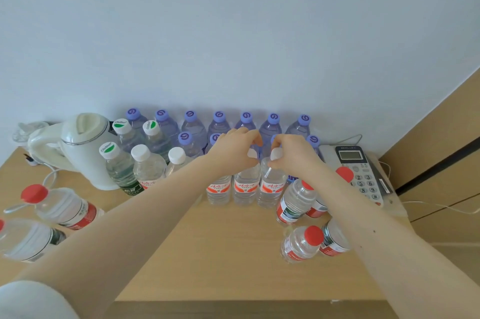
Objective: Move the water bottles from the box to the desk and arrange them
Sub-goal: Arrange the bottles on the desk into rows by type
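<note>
Hands both at mid-counter, toward the back edge. Left hand: fingers curled over the cap of the left bottle. Right hand: fingers pinch the cap of the right bottle. Bottles upright, side by side, directly beneath the fingers. Red-capped bottles near the right edge, closer to the right hand.

Went bare from the left hand and the right hand along both forearms to the lower edge of view. Carried a small dark speck on the right forearm. Wore white cloth at lower left, rounded, too blurred to name the garment.
</note>
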`<state>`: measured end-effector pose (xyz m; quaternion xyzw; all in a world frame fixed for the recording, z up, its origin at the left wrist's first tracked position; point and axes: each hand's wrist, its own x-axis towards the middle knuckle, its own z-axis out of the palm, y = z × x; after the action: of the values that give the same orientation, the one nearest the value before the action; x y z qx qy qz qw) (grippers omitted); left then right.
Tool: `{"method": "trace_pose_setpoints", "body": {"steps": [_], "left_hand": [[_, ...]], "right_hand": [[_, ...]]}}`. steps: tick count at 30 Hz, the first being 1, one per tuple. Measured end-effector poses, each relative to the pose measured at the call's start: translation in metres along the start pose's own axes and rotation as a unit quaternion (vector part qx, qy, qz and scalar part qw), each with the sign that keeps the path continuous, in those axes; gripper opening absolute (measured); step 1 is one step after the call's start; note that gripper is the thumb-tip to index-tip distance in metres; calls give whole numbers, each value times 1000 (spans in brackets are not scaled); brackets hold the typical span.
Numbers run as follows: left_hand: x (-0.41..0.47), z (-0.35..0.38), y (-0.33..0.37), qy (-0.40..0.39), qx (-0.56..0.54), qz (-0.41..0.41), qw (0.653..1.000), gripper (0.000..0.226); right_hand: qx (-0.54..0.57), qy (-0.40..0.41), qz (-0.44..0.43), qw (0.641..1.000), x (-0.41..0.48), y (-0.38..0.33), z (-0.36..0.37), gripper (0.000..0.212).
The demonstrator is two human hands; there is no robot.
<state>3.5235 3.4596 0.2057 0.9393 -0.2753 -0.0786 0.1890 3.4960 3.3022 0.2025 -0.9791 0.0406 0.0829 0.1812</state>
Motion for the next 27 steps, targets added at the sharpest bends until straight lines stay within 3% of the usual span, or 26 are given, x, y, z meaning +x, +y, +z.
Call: {"method": "trace_pose_setpoints", "body": {"steps": [7, 11, 18, 27], "left_hand": [[-3, -1, 0, 7, 4, 0, 1000, 37], [-10, -6, -2, 16, 0, -2, 1000, 40], [-52, -25, -22, 84, -12, -54, 995, 40], [-177, -63, -118, 142, 7, -209, 968, 39]], "right_hand": [[-38, -15, 0, 999, -5, -1, -3, 22], [-48, -1, -8, 999, -12, -6, -12, 39], [22, 86, -115, 989, -17, -60, -19, 38], [48, 20, -264, 963, -33, -191, 53, 34]]}}
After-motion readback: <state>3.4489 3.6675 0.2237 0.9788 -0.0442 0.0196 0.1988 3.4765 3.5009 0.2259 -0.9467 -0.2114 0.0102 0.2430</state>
